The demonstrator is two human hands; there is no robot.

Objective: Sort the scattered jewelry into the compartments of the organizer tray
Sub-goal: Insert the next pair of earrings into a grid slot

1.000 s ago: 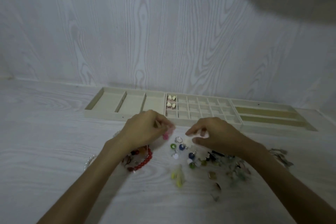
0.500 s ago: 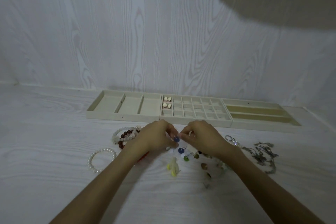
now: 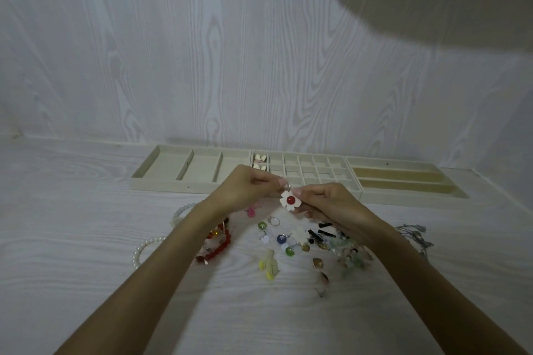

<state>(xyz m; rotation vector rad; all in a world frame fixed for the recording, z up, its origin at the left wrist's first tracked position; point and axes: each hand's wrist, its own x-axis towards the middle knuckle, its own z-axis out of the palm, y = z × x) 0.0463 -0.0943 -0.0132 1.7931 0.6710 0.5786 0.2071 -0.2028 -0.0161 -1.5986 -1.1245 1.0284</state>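
Above the scattered pile, in front of the tray: both hands meet over a single piece, lifted clear of the tabletop.
Grip: the left hand (image 3: pixel 245 189) and the right hand (image 3: pixel 326 204) each pinch the top of a white flower-shaped earring with a round red centre (image 3: pixel 291 200); fingertips curl tight on its small fitting, and the flower hangs below them, face toward the camera.
Held item: just in front of the near edge of the beige, velvet-lined organizer tray (image 3: pixel 288 193), not yet over any compartment.
Tray: its middle grid of small cells holds four small cream heart-shaped pieces (image 3: pixel 259 162) in the two far-left cells; the remaining cells appear unfilled.
Loose jewelry: a second white flower piece (image 3: pixel 300 232) lies among coloured bead charms just below the hands; a red bead bracelet (image 3: pixel 219 248) and a white pearl bracelet (image 3: pixel 144 248) lie to the left, a grey chain (image 3: pixel 412 235) to the right.
Step in hand, judged: carrying the flower earring to a small cell.
Technique: transfer the pinch to one hand, lower the flower fully into a free cell before letting go, and keep its likely mate from the pile for the same cell.
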